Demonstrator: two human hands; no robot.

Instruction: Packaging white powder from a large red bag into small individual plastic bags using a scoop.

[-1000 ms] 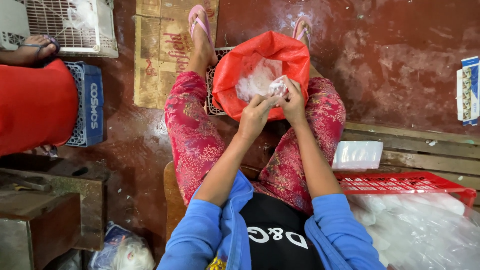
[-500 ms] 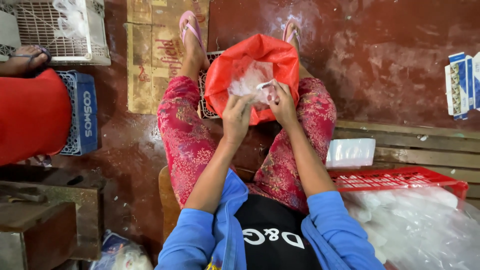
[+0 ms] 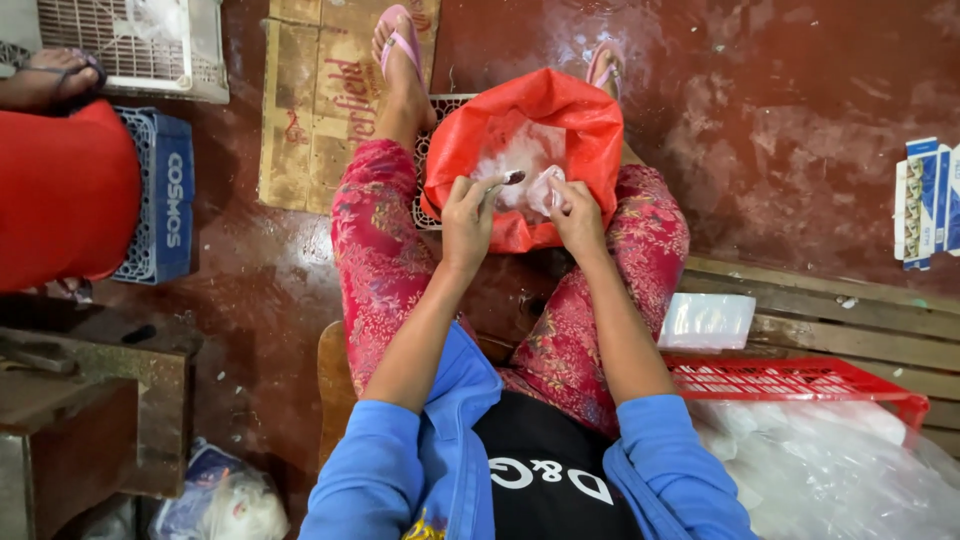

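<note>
I sit with an open red plastic bag (image 3: 590,125) between my knees, filled with pale whitish pieces (image 3: 522,150). My left hand (image 3: 468,215) is over the bag's near rim and pinches a small dark-tipped thing between thumb and fingers. Close beside it, my right hand (image 3: 572,208) is closed on a small clear packet (image 3: 548,190) held just above the bag's mouth. The two hands nearly touch. Both feet in pink sandals rest on the floor beyond the bag.
A red crate (image 3: 800,380) lined with clear plastic sits at my right on wooden planks (image 3: 850,330), with a small clear bag (image 3: 706,320) beside it. A blue crate (image 3: 165,200), a white crate (image 3: 130,45), flattened cardboard (image 3: 315,110) and another person's red clothing (image 3: 60,200) are at left.
The view has shifted slightly. My hands have parted a little over the red bag, and the left one now holds up a small dark-tipped thing.
</note>
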